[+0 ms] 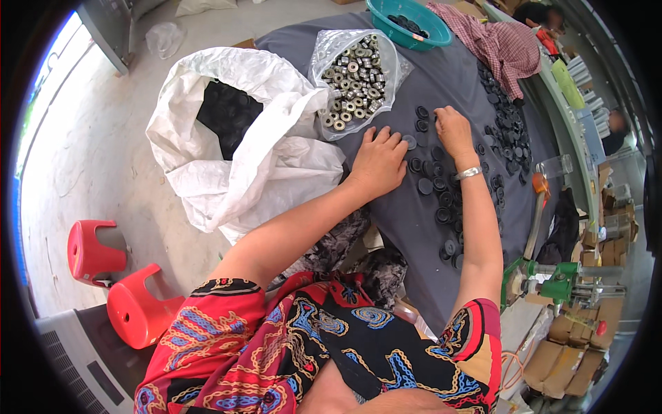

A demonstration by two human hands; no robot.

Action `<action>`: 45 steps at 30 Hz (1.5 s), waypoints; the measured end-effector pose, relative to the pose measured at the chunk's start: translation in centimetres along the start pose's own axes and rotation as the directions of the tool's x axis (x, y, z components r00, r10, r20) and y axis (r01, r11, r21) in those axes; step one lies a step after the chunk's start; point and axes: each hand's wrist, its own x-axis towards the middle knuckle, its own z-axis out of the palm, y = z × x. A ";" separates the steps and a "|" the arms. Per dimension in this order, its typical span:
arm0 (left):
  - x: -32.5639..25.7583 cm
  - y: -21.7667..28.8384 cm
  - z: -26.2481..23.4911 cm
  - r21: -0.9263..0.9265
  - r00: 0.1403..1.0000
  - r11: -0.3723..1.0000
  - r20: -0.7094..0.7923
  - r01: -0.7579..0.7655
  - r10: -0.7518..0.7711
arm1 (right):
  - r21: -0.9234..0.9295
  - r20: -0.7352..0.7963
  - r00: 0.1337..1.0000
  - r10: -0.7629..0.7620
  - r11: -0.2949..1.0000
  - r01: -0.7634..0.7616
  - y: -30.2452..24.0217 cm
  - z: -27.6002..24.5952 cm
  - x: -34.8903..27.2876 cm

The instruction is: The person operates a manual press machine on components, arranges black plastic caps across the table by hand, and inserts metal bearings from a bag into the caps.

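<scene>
My left hand (378,162) lies palm down on the grey cloth, fingers spread, beside the clear plastic bag of small metal bearings (355,79). Its fingertips come close to a pale grey round disc (409,142). To the right, my right hand (454,132), with a silver bracelet at the wrist, has its fingers bent and drawn together over the cloth. Whatever they may hold is hidden. Two black round plastic pieces (422,119) sit just left of those fingertips. Many more black round pieces (441,186) are scattered between and below my hands.
A white woven sack (227,65) of black pieces stands left of the grey-covered table (303,41). At the far side are a teal basin (414,34) and a checked cloth (493,45). Black pieces heap on the right (510,134), above a green hand press (558,279). Red stools (93,252) stand lower left.
</scene>
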 end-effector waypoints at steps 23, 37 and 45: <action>0.0 -0.6 0.9 -0.027 0.985 0.999 -0.173 -0.027 0.022 | 0.203 0.104 0.992 0.077 0.974 -0.097 -5.5 -2.2 -3.8; -0.2 -0.6 1.0 -0.045 0.972 0.999 -0.235 -0.022 0.011 | 0.305 0.044 0.985 0.167 0.937 -0.172 -6.5 -1.4 -0.3; -0.1 -0.8 1.0 -0.062 0.967 0.998 -0.255 -0.015 -0.001 | 0.166 0.164 0.983 0.077 0.981 -0.105 -9.1 -2.7 -2.8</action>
